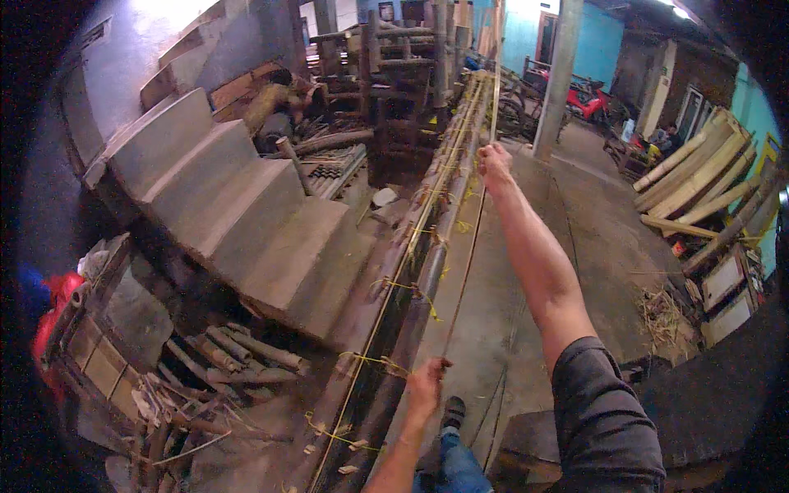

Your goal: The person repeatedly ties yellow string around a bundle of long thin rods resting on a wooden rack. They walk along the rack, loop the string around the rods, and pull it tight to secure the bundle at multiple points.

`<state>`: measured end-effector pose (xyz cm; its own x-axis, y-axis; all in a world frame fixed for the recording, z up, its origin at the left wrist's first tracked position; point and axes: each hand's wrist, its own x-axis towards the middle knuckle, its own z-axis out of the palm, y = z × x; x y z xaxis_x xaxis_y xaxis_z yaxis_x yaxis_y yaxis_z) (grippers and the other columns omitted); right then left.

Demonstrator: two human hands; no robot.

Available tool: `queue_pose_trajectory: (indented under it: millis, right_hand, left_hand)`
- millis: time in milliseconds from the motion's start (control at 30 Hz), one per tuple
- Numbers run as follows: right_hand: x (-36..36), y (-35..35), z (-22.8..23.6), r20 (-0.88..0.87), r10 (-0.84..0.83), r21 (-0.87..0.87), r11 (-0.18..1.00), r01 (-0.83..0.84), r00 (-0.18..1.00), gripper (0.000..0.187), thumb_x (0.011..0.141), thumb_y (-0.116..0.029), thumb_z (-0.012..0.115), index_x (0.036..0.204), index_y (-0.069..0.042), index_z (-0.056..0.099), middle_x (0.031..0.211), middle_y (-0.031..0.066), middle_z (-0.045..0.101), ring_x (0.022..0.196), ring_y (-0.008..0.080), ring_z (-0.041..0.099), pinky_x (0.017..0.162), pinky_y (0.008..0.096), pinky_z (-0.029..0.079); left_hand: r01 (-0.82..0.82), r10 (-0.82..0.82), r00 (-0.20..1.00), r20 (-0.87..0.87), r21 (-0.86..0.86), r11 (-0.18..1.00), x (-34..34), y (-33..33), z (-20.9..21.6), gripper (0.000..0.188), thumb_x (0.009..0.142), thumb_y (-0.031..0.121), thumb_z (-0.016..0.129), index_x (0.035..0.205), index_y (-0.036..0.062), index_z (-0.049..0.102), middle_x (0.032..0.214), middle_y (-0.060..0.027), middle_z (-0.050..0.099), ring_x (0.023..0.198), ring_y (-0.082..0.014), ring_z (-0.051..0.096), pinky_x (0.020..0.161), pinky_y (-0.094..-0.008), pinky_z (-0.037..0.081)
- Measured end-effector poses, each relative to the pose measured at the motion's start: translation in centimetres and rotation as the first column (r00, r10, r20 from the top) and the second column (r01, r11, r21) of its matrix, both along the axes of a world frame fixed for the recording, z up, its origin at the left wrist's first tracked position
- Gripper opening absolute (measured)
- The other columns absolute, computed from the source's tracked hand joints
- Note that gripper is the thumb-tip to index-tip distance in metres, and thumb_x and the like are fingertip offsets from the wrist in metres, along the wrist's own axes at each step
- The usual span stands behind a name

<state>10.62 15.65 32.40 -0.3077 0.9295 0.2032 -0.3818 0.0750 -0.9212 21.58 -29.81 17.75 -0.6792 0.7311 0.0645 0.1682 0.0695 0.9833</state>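
Observation:
A long, thin strip [467, 283] slants away from me, pale in its far part and darker nearer by; its exact material I cannot make out. My right hand [495, 164], arm stretched forward, is closed around it. Close to my body, my left hand [424, 388] has its fingers curled at the strip's lower part, seemingly pinching it. Just left of both hands runs a long, narrow structure of dark poles [431, 267], with yellow cord [396, 284] tied across it at intervals. Small wooden pegs [358, 444] sit among the ties at its near end.
Concrete stairs [238, 193] rise on the left, with stacked cut logs [246, 355] below. A grey post [559, 82] stands ahead, a red motorbike [585, 103] behind it. Split bamboo lengths [699, 168] lean at the right. My foot [453, 412] is on the concrete floor.

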Motion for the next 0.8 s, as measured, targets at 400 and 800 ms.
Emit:
queue_pose_trajectory:
  millis: [400,800]
  right_hand:
    - [-4.4,-7.8,-7.8,0.656,-0.482,0.333,0.875,0.351,0.581,0.014,0.072,-0.017,0.062,0.074,-0.003,0.062,0.066,0.0115,0.063,0.067,0.0303,0.061,0.067,0.0407,0.047]
    - [-3.2,-11.9,-18.3,0.415,0.002,-0.264,0.957,0.119,0.910,0.014,0.082,-0.012,0.058,0.094,-0.006,0.061,0.070,0.0072,0.060,0.049,0.0165,0.053,0.041,0.0310,0.040]
  left_hand:
    - [-0.007,0.050,0.984,0.169,-0.246,0.969,0.5,-7.8,3.8,0.026,0.092,0.019,0.046,0.109,0.0033,0.058,0.068,-0.0052,0.058,0.053,-0.0115,0.054,0.053,-0.0280,0.044]
    - [-0.025,0.047,0.998,0.030,-0.507,0.862,0.9,-16.3,9.6,0.029,0.089,0.021,0.050,0.113,0.0086,0.060,0.077,-0.0081,0.063,0.069,-0.0179,0.060,0.064,-0.0295,0.047]
